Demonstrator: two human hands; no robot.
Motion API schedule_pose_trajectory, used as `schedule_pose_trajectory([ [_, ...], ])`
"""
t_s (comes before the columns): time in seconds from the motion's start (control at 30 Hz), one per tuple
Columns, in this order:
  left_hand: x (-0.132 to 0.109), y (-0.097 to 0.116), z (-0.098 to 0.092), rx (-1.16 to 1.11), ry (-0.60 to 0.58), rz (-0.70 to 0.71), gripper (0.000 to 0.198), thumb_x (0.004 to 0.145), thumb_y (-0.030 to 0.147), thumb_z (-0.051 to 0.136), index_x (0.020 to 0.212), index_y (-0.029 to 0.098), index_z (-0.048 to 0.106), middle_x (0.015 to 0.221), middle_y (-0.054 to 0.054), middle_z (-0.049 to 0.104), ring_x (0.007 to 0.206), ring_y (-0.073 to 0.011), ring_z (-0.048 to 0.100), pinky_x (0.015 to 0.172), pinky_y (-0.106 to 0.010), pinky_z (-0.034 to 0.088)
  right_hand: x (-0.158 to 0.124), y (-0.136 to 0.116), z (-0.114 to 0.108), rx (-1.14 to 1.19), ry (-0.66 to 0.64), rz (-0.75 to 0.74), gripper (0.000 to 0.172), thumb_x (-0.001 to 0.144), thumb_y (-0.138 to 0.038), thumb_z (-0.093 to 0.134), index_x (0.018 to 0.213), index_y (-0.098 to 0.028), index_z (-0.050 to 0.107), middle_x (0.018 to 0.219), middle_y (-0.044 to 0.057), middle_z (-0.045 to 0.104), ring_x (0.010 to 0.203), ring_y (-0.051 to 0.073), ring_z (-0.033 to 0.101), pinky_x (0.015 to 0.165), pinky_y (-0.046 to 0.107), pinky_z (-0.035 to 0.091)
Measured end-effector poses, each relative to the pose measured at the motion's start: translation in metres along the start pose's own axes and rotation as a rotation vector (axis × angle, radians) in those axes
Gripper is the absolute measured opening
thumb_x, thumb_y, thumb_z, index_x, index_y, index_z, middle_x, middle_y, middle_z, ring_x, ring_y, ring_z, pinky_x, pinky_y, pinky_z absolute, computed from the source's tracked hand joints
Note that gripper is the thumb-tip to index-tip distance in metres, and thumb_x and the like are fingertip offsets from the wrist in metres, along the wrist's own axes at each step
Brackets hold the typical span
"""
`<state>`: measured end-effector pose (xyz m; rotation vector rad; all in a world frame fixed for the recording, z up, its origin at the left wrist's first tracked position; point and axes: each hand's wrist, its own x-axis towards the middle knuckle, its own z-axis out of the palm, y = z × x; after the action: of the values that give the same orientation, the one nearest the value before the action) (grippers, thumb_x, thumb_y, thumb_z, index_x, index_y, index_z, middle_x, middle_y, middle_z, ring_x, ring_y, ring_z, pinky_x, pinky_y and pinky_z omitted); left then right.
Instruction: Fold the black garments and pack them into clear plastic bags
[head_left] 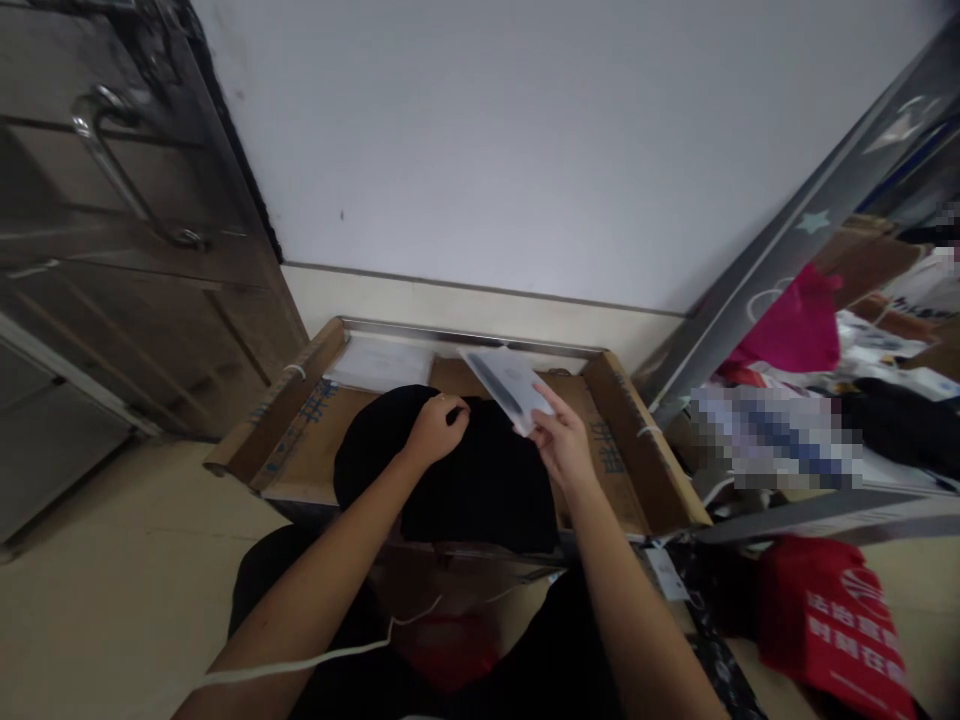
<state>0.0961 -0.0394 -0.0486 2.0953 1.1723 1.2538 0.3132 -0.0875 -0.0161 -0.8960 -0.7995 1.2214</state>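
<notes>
A black cloth item (480, 490), rounded on its left side and flat on its right, lies across the front of a cardboard tray (311, 465). Above its upper part, my left hand (437, 430) has its fingers curled together. Whether something small is between those fingertips I cannot make out. To the right, my right hand (562, 440) grips the lower right corner of a frosted plastic bag (501, 380), thumb and fingers on either side. The bag is tilted and held just over the cloth's upper edge, with a dark band along its left side.
More whitish plastic bags (381, 363) lie at the tray's back left. A white wall (480, 150) rises behind, with a metal door (135, 260) on the left. Cluttered shelving (900, 500) stands at the right, above a red bag (832, 620). A pale cord (315, 660) crosses my left forearm.
</notes>
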Motion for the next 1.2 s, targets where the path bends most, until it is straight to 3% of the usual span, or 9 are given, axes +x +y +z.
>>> schedule_pose_trajectory([
  [0.1, -0.001, -0.002, -0.003, -0.309, 0.017, -0.133, 0.014, 0.092, 0.028, 0.056, 0.081, 0.02, 0.06, 0.071, -0.001, 0.069, 0.07, -0.0173, 0.066, 0.074, -0.032, 0.051, 0.014, 0.014, 0.024, -0.043, -0.104, 0.087, 0.061, 0.063, -0.019, 0.083, 0.123, -0.021, 0.071, 0.084, 0.001, 0.072, 0.068, 0.014, 0.065, 0.065, 0.03, 0.063],
  [0.23, -0.003, -0.007, 0.0, -0.534, -0.003, -0.272, 0.029, 0.083, 0.037, 0.071, 0.087, 0.022, 0.046, 0.066, 0.004, 0.065, 0.062, -0.0152, 0.065, 0.064, -0.027, 0.048, 0.025, 0.04, 0.033, -0.083, -0.085, 0.142, 0.068, 0.061, -0.018, 0.083, 0.127, -0.019, 0.069, 0.07, -0.002, 0.066, 0.06, 0.013, 0.06, 0.06, 0.03, 0.061],
  [0.33, -0.003, -0.008, 0.002, -0.492, -0.065, -0.26, 0.036, 0.078, 0.036, 0.076, 0.092, 0.022, 0.045, 0.071, 0.004, 0.065, 0.064, -0.0137, 0.063, 0.063, -0.024, 0.046, 0.025, 0.05, 0.028, -0.087, -0.083, 0.14, 0.076, 0.061, -0.018, 0.084, 0.135, -0.018, 0.064, 0.07, -0.003, 0.064, 0.058, 0.012, 0.057, 0.059, 0.03, 0.059],
  [0.47, -0.003, -0.008, 0.002, -0.511, -0.146, -0.277, 0.041, 0.076, 0.036, 0.079, 0.093, 0.022, 0.045, 0.072, 0.004, 0.064, 0.064, -0.0131, 0.061, 0.061, -0.023, 0.043, 0.024, 0.05, 0.023, -0.092, -0.147, 0.127, 0.088, 0.059, -0.017, 0.085, 0.143, -0.023, 0.057, 0.093, 0.001, 0.071, 0.064, 0.012, 0.059, 0.064, 0.03, 0.057],
  [0.6, -0.002, -0.008, 0.002, -0.566, -0.195, -0.287, 0.041, 0.075, 0.035, 0.079, 0.092, 0.022, 0.045, 0.075, 0.003, 0.064, 0.067, -0.0139, 0.062, 0.063, -0.024, 0.043, 0.024, 0.051, 0.023, -0.116, -0.21, 0.127, 0.096, 0.06, -0.014, 0.082, 0.149, -0.027, 0.05, 0.096, 0.002, 0.071, 0.07, 0.014, 0.06, 0.065, 0.03, 0.055],
  [0.87, 0.0, -0.008, 0.003, -0.53, -0.151, -0.277, 0.035, 0.079, 0.03, 0.075, 0.089, 0.022, 0.043, 0.076, 0.005, 0.056, 0.069, -0.012, 0.053, 0.066, -0.024, 0.04, 0.026, 0.053, 0.02, -0.13, -0.236, 0.085, 0.097, 0.059, -0.01, 0.076, 0.15, -0.032, 0.049, 0.086, -0.003, 0.068, 0.06, 0.01, 0.046, 0.055, 0.025, 0.041],
  [1.2, 0.006, -0.019, 0.007, -0.576, 0.021, -0.293, 0.031, 0.078, 0.029, 0.073, 0.088, 0.021, 0.045, 0.077, 0.004, 0.051, 0.069, -0.0112, 0.05, 0.068, -0.025, 0.041, 0.02, 0.045, 0.024, -0.121, -0.226, 0.101, 0.092, 0.059, -0.009, 0.073, 0.146, -0.032, 0.054, 0.084, -0.003, 0.064, 0.06, 0.009, 0.042, 0.055, 0.025, 0.038],
])
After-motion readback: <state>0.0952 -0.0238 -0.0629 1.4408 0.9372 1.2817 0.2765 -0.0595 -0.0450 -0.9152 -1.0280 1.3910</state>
